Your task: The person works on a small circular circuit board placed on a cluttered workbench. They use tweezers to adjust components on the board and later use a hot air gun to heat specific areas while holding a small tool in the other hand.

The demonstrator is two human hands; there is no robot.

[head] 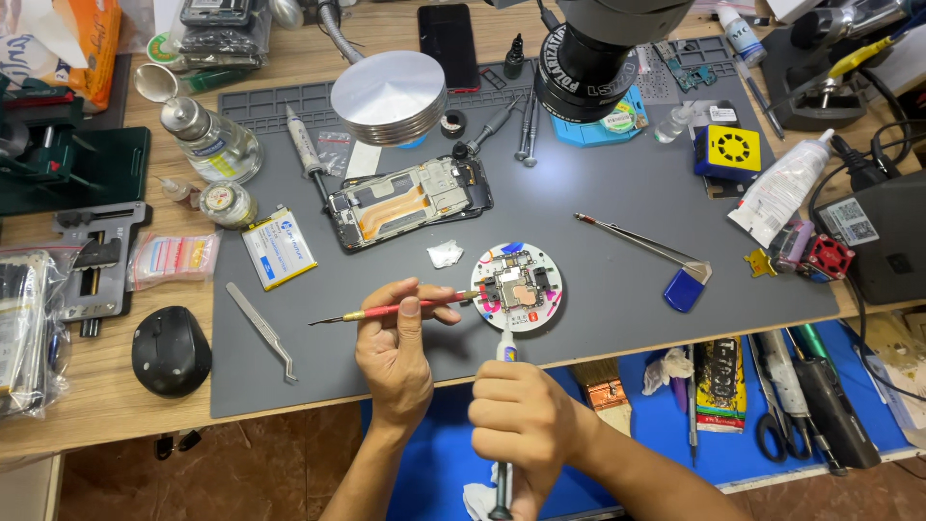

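My left hand (397, 342) pinches a thin red-handled tool (386, 311) that lies level, its tip reaching a small circuit board (519, 287) clamped on a round white holder (550, 311). My right hand (521, 417) is closed around a white syringe-like applicator (505, 348), nozzle pointing up at the holder's near edge. An opened phone body (410, 201) lies further back on the grey work mat (617, 193).
Tweezers (260, 330), a battery (279, 249), a round metal lamp head (389, 95), a microscope (588, 53), more tweezers (641, 239), a yellow box (728, 151), a glue tube (781, 188), bottles (207, 140), a computer mouse (171, 349) and scissors (776, 425) lie about.
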